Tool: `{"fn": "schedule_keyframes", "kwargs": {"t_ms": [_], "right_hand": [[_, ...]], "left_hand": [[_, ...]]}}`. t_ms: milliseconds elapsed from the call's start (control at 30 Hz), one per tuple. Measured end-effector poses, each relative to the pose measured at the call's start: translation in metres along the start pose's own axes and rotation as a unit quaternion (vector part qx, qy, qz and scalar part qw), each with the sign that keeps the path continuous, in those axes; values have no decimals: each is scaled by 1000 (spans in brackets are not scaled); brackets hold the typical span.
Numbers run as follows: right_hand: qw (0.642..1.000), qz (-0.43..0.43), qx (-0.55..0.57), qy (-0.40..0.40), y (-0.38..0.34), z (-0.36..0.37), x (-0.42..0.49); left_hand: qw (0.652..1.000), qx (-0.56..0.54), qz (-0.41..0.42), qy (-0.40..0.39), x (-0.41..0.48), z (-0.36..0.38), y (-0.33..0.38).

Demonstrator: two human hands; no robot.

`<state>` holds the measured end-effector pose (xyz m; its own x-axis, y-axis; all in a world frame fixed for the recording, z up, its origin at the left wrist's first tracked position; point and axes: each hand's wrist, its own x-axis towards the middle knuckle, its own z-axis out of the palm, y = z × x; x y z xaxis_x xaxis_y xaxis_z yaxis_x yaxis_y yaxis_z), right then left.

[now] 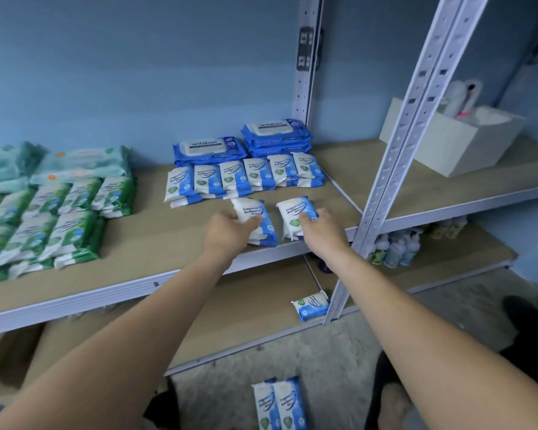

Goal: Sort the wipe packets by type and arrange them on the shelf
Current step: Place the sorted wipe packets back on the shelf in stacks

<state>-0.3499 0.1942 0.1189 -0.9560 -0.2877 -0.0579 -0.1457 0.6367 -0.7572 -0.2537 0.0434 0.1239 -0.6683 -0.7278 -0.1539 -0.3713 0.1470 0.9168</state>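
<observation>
Left hand: I have my left hand point(227, 231) curled round the left-hand packets point(255, 221), with the thumb laid on the printed face.
Right hand: my right hand point(319, 226) is closed on the near right corner of the right-hand packets point(295, 212).
Heading: both blue-and-white bundles lie face up. Their long axis runs roughly front to back, with the far end swung a little left.
Place: they are over the front of the shelf board point(156, 231), just in front of the blue-and-white row point(246, 176). I cannot tell from here whether they rest on the wood.
Gap: the two bundles sit just apart, not touching.
Back: the antabax packs point(210, 148) lie flat against the wall, with a taller stack at their right.
Left side: green packets point(59, 218) lie in rows, with pale green packs point(81, 164) behind them.
Open room: bare board runs between the green rows and my left hand, out to the front lip.
Right limit: the upright post point(395, 169) stands close beside my right wrist.
Strays: one stray packet point(311, 305) lies on the lower shelf, and two floor packets point(280, 401) lie side by side (both the blue type).
Container: the white box point(454, 141) on the next bay holds white items, too blurred to name.
Below right: small bottles point(398, 246) stand on the lower board.
</observation>
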Motion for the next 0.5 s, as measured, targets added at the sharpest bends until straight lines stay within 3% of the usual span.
{"fn": "schedule_keyframes", "kwargs": {"t_ms": [67, 167, 267, 500], "right_hand": [[997, -21, -69, 9, 4, -3, 2], [997, -67, -34, 0, 8, -13, -6], [993, -107, -23, -36, 16, -17, -15], [984, -168, -55, 5, 15, 0, -15]], "left_hand": [[999, 40, 2, -1, 4, -7, -1], [997, 60, 38, -3, 4, -14, -4], [998, 12, 44, -32, 3, -16, -10], [995, -26, 54, -76, 7, -1, -7]]}}
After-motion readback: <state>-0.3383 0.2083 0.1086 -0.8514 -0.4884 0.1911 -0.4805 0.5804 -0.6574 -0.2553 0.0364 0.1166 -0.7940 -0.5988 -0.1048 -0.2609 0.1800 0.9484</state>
